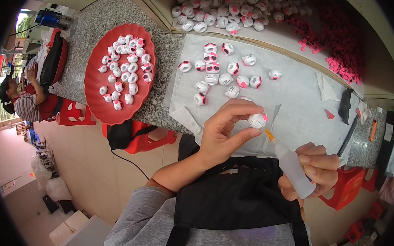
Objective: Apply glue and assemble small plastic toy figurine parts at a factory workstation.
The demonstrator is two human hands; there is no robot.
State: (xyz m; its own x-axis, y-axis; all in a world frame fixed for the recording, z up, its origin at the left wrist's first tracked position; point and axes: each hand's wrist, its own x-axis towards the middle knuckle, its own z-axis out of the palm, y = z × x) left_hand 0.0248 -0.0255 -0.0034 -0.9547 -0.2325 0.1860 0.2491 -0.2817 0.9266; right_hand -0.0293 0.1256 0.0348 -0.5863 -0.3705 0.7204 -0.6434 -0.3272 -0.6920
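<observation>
Between the thumb and fingers of my left hand [227, 130] is a small white cat-shaped figure head [257, 121] with a pink patch. My right hand [315, 170] grips a translucent squeeze bottle [294, 170], its orange nozzle [269, 135] pointing up at the figure head, with the fine tip very close to it; whether they touch I cannot tell. Beyond my hands, several similar white heads [226, 79] with pink and black parts lie loose on a white sheet [185, 93] covering the table.
To the left, a red scalloped tray [96, 80] holds many white heads. A shelf at the back bears a heap of white heads [222, 9] and a pile of pink pieces [344, 46]. Red stools [344, 188] stand below the table. Another person [25, 94] sits at far left.
</observation>
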